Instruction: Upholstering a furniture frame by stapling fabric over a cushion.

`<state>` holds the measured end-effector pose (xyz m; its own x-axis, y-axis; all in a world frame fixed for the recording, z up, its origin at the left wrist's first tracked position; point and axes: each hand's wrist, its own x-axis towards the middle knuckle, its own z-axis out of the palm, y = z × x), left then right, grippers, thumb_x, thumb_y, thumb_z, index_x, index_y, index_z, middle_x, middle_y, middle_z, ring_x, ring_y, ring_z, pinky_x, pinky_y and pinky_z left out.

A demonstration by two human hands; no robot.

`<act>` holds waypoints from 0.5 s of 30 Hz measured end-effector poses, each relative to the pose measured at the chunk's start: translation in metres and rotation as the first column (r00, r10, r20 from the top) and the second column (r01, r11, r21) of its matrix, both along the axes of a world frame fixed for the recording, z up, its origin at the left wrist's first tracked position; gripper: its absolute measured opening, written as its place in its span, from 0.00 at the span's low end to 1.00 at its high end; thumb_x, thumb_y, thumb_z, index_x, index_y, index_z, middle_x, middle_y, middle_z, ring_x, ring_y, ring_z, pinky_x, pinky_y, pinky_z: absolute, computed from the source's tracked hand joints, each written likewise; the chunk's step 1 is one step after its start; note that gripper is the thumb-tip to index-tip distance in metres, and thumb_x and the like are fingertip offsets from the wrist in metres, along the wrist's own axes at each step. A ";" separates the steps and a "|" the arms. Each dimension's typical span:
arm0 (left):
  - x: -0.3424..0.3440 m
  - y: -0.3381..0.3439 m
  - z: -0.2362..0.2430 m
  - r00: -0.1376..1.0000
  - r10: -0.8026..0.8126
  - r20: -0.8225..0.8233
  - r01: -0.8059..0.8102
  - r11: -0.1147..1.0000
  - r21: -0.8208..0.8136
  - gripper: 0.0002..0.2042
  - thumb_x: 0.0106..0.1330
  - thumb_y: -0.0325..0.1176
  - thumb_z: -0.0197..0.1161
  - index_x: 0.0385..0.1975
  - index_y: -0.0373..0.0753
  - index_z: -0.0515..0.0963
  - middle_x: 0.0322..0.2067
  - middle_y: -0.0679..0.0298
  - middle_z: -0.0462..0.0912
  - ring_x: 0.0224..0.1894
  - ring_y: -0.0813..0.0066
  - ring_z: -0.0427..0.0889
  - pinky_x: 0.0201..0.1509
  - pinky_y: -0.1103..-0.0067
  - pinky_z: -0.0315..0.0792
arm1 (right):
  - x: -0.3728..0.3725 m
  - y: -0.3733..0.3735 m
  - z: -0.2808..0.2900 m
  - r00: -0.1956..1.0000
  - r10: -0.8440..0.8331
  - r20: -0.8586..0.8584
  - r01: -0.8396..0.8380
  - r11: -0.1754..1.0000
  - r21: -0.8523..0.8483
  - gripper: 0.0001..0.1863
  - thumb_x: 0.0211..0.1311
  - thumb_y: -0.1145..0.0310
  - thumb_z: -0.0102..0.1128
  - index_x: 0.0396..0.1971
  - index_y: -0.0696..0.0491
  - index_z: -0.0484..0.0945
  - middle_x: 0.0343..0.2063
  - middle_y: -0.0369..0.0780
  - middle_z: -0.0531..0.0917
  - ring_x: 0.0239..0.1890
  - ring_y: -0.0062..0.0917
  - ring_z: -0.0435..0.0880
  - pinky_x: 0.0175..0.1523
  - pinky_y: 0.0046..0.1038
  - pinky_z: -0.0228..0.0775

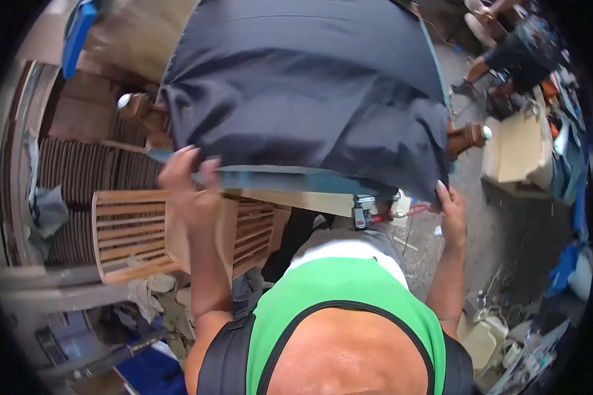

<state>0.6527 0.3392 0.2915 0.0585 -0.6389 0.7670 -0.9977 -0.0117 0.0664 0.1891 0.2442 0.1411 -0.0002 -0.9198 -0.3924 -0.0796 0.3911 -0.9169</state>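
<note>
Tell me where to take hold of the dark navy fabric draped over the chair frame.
Probably best along its near hem, from the person's side. The dark navy fabric lies stretched over the frame, and only that lower edge hangs free above the teal strip. The left hand already pinches the near-left corner and the right hand the near-right corner, so the two corners give even tension.

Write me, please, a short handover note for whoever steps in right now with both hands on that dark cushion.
Left hand: gripping the near left edge of the dark navy cushion.
Right hand: gripping its near right corner.
The cushion lies over a carved wooden frame, whose posts show at both sides.
Done: fabric lies smooth on top.
Left: near edge still held, not let go. A stapler-like tool sits just beneath.
</note>
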 end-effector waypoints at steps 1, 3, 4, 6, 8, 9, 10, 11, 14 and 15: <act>-0.015 -0.001 0.002 0.999 0.043 0.010 -0.044 0.977 0.207 0.17 0.62 0.35 0.72 0.48 0.39 0.78 0.51 0.58 0.80 0.51 0.57 0.79 0.57 0.65 0.71 | -0.002 0.002 0.003 0.996 -0.019 0.086 0.021 1.000 -0.022 0.18 0.71 0.53 0.59 0.41 0.55 0.83 0.29 0.29 0.81 0.25 0.11 0.75 0.31 0.19 0.71; -0.034 -0.018 0.005 0.986 -0.165 0.028 0.151 0.950 0.272 0.21 0.61 0.43 0.72 0.51 0.41 0.77 0.51 0.59 0.80 0.54 0.58 0.78 0.57 0.65 0.71 | -0.003 0.000 0.011 0.997 -0.024 0.075 0.028 0.998 -0.050 0.19 0.71 0.54 0.60 0.40 0.56 0.83 0.29 0.30 0.82 0.26 0.11 0.75 0.31 0.19 0.71; -0.046 -0.030 0.001 0.966 -0.256 0.025 0.236 0.921 0.309 0.23 0.61 0.46 0.71 0.51 0.41 0.77 0.52 0.59 0.80 0.55 0.58 0.78 0.57 0.65 0.71 | -0.004 -0.003 0.014 0.998 -0.029 0.062 0.032 0.999 -0.044 0.18 0.71 0.55 0.60 0.38 0.57 0.82 0.29 0.30 0.81 0.26 0.12 0.75 0.33 0.20 0.71; -0.081 -0.046 -0.014 0.905 -0.425 0.031 0.387 0.851 0.357 0.25 0.62 0.49 0.70 0.53 0.41 0.76 0.55 0.60 0.78 0.56 0.59 0.78 0.57 0.66 0.72 | -0.004 -0.007 0.020 0.983 0.005 0.184 0.019 0.992 -0.128 0.16 0.71 0.57 0.60 0.37 0.57 0.83 0.29 0.31 0.81 0.27 0.12 0.76 0.36 0.20 0.71; -0.128 -0.062 -0.042 0.854 -0.518 -0.051 0.487 0.760 0.430 0.35 0.54 0.52 0.73 0.60 0.41 0.70 0.62 0.59 0.72 0.62 0.59 0.72 0.63 0.64 0.66 | -0.006 -0.009 0.024 0.994 0.076 -0.074 -0.087 0.983 -0.163 0.18 0.72 0.58 0.58 0.27 0.56 0.80 0.21 0.27 0.74 0.24 0.13 0.70 0.30 0.22 0.62; -0.151 -0.068 -0.057 0.848 -0.523 -0.087 0.492 0.716 0.495 0.39 0.51 0.52 0.75 0.62 0.42 0.69 0.63 0.58 0.70 0.64 0.58 0.70 0.65 0.63 0.63 | 0.000 -0.013 0.023 0.998 0.059 -0.005 -0.059 0.971 -0.231 0.18 0.72 0.57 0.59 0.25 0.55 0.79 0.20 0.27 0.74 0.23 0.13 0.70 0.29 0.22 0.62; -0.173 -0.079 -0.071 0.827 -0.551 -0.110 0.519 0.674 0.526 0.46 0.43 0.50 0.78 0.65 0.43 0.65 0.66 0.58 0.66 0.67 0.59 0.65 0.68 0.63 0.58 | -0.004 -0.012 0.026 0.988 0.122 0.096 -0.105 0.981 -0.165 0.18 0.72 0.57 0.59 0.25 0.55 0.78 0.20 0.27 0.75 0.22 0.12 0.71 0.29 0.21 0.63; -0.190 -0.085 -0.082 0.822 -0.551 -0.144 0.537 0.665 0.518 0.47 0.42 0.49 0.79 0.65 0.42 0.65 0.66 0.58 0.65 0.68 0.59 0.65 0.68 0.63 0.58 | -0.002 -0.013 0.027 0.983 0.113 0.145 -0.087 0.981 -0.174 0.18 0.73 0.57 0.59 0.26 0.55 0.78 0.20 0.27 0.75 0.23 0.12 0.71 0.29 0.20 0.64; -0.231 -0.103 -0.103 0.794 -0.579 -0.184 0.589 0.657 0.471 0.46 0.40 0.43 0.80 0.64 0.40 0.66 0.65 0.57 0.65 0.65 0.59 0.66 0.66 0.64 0.59 | -0.005 -0.019 0.035 0.973 0.090 0.212 -0.052 0.983 -0.178 0.19 0.74 0.56 0.57 0.29 0.56 0.81 0.22 0.27 0.77 0.24 0.10 0.72 0.30 0.18 0.66; -0.241 -0.107 -0.105 0.790 -0.588 -0.173 0.593 0.661 0.460 0.46 0.41 0.41 0.80 0.64 0.39 0.66 0.64 0.56 0.66 0.63 0.58 0.68 0.64 0.64 0.60 | -0.008 -0.020 0.039 0.979 0.080 0.186 -0.043 0.980 -0.192 0.19 0.74 0.56 0.57 0.30 0.56 0.81 0.22 0.27 0.78 0.24 0.10 0.72 0.30 0.18 0.66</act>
<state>0.4122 0.2327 0.1869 -0.4521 -0.8145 0.3636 -0.8058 0.5477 0.2252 0.1807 0.2241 0.1800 0.1170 -0.9725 -0.2013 0.0859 0.2118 -0.9735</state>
